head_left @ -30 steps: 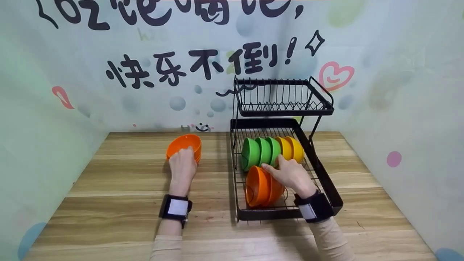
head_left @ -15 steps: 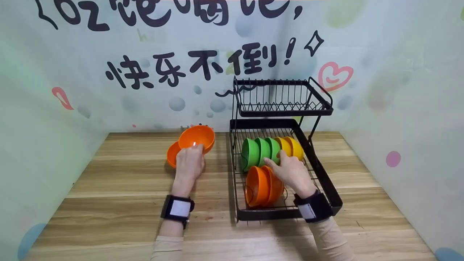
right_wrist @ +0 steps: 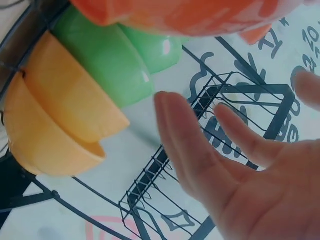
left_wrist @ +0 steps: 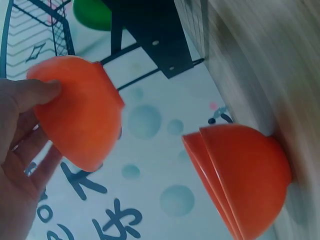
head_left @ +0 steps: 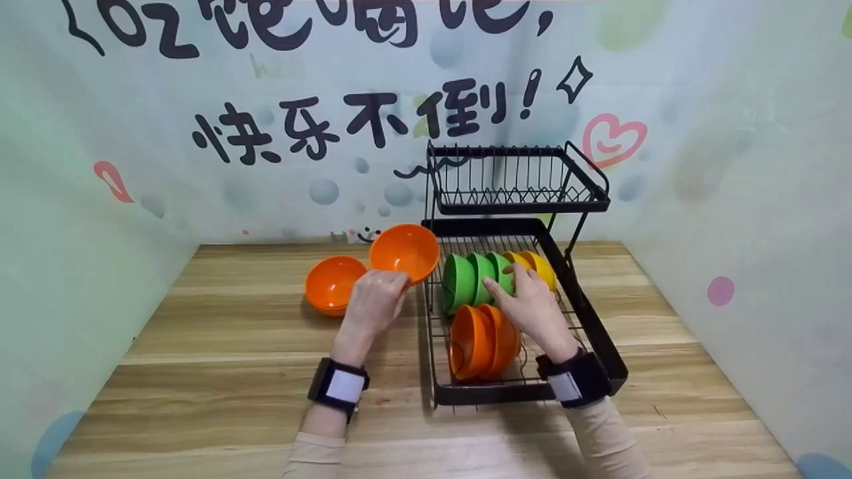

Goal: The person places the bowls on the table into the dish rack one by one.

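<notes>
An orange bowl (head_left: pixel 405 251) is pinched at its near rim by my left hand (head_left: pixel 376 303), tilted and raised beside the rack's left edge. In the left wrist view the thumb lies on the outside of that bowl (left_wrist: pixel 82 112). My right hand (head_left: pixel 532 306) hovers over the rack with fingers spread and holds nothing. Below it, orange bowls (head_left: pixel 474 346) stand on edge at the front of the black dish rack (head_left: pixel 492 394). Behind them is a row of green bowls (head_left: pixel 459 283) and yellow bowls (head_left: pixel 542 269), also on edge.
Nested orange bowls (head_left: pixel 333 283) stand upright on the wooden table (head_left: pixel 219 372), left of the rack. The upper rack tier (head_left: pixel 519 207) rises at the back, near the printed wall (head_left: pixel 279 193).
My left hand has lifted the top orange bowl off the stack and carried it right to the rack's edge. The right hand stays over the rack, its fingers shifting slightly.
</notes>
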The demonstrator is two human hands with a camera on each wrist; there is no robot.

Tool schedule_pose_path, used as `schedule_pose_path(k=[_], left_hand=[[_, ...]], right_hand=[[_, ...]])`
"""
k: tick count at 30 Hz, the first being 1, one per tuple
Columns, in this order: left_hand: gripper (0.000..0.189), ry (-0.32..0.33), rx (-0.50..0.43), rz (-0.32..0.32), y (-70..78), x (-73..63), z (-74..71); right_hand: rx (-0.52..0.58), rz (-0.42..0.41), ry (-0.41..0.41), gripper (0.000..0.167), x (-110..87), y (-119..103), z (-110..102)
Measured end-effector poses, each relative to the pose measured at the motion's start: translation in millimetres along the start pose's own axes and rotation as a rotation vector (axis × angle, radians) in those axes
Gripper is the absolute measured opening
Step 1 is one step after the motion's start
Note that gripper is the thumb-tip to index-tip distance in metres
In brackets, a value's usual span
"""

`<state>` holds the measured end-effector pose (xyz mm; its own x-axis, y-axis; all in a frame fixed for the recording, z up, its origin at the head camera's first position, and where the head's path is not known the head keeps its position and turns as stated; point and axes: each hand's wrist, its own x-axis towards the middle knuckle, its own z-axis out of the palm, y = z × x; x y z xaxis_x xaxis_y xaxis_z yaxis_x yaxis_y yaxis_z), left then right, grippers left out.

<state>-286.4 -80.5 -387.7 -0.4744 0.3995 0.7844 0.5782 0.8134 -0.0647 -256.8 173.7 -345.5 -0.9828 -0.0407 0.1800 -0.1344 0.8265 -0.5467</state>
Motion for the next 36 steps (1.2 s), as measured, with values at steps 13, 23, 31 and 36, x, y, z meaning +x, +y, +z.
schedule_pose_path(k=[13,23,31,36], left_hand=[[0.011,0.079,-0.021,0.233,32.7,10.9,5.5],[0.005,0.127,-0.104,0.294,47.7,15.6,4.9],[0.004,0.139,-0.109,0.319,52.7,15.9,6.3],[0.006,0.176,-0.105,0.338,54.5,16.5,8.3]], right_hand=[[0.358,-0.025,-0.052,0.064,3.5,-2,-2],[0.534,-0.020,-0.126,0.066,5.4,0,0],[0.594,-0.037,-0.079,0.054,6.1,0,1],[0.624,-0.034,-0.048,0.053,5.5,-1,2]])
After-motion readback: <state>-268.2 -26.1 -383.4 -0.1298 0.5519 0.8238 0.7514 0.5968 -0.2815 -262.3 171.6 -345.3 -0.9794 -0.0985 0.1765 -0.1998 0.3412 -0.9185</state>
